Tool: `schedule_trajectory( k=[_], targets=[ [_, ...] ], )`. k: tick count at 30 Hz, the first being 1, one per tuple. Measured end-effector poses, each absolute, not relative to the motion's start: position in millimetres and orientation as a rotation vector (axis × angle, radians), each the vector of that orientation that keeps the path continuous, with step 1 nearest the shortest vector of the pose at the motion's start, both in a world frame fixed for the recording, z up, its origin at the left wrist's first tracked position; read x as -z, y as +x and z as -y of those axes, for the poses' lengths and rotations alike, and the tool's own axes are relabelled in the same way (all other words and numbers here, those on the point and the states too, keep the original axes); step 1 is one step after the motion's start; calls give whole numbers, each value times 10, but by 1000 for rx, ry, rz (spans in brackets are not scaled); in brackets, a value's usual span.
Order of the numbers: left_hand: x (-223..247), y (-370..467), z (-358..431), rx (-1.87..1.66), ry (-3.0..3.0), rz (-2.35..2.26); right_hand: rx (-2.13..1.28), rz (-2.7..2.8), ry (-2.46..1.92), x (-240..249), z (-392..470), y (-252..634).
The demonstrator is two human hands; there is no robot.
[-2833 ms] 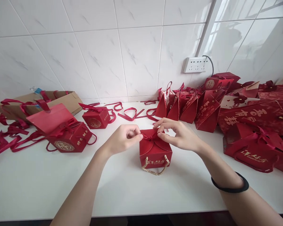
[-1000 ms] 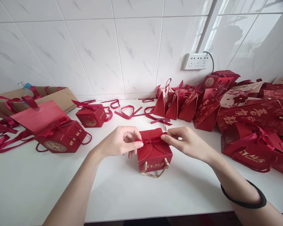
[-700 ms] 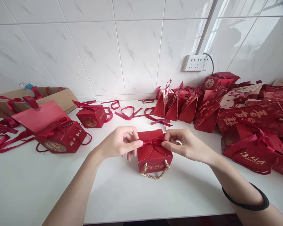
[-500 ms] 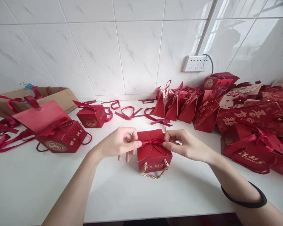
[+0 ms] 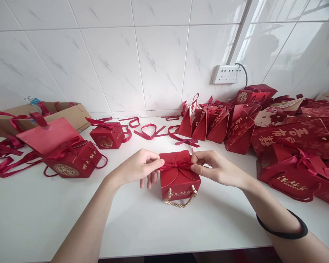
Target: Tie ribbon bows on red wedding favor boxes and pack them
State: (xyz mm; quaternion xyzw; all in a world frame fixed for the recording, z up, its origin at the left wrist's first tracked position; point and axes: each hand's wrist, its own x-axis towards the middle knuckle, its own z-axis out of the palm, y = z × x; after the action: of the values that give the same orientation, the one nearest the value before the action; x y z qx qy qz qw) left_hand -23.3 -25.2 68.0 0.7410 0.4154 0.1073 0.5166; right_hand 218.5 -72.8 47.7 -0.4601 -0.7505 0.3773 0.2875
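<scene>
Your left hand [image 5: 144, 166] pinches one side of the shiny red satin ribbon [image 5: 175, 165] between thumb and fingers, other fingers hanging loose. Your right hand [image 5: 218, 170] pinches the opposite side, thumb against curled fingers. Knot sits between your hands, on top of the small red cardboard box [image 5: 181, 179] with curved, overlapping top flaps. Box stands upright on the white tabletop [image 5: 153, 233], centre, in front of you; gold twisted-rope handle [image 5: 178, 205] droops at its front, below gold lettering. Black round band [image 5: 285, 233] on your right forearm.

To your left: red box with a raised lid flap [image 5: 71, 160], smaller red ribbon-tied box [image 5: 106, 136] near it, open brown cardboard box [image 5: 76, 118] behind. Loose red ribbon pieces [image 5: 149, 136] lie near the wall. To your right: upright red pointed-top boxes [image 5: 218, 124] in a row, plus a larger red bow-tied box [image 5: 290, 179] nearer you.
</scene>
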Motion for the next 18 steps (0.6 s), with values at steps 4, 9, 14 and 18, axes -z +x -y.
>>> schedule_trajectory(
  k=[4, 9, 14, 18],
  targets=[
    [-691, -252, 247, -217, 1784, -957, -1015, 2012, -1226, -505, 736, 2167],
    [-701, -256, 249, -193, 1803, -945, -1039, 1922, -1267, -470, 733, 2132],
    [-669, -287, 216, -214, 1821, -908, -1076, 1950, -1187, -453, 714, 2162],
    [-636, -304, 183, -213, 1859, -886, -1153, 1972, -1108, -450, 669, 2229]
  ],
)
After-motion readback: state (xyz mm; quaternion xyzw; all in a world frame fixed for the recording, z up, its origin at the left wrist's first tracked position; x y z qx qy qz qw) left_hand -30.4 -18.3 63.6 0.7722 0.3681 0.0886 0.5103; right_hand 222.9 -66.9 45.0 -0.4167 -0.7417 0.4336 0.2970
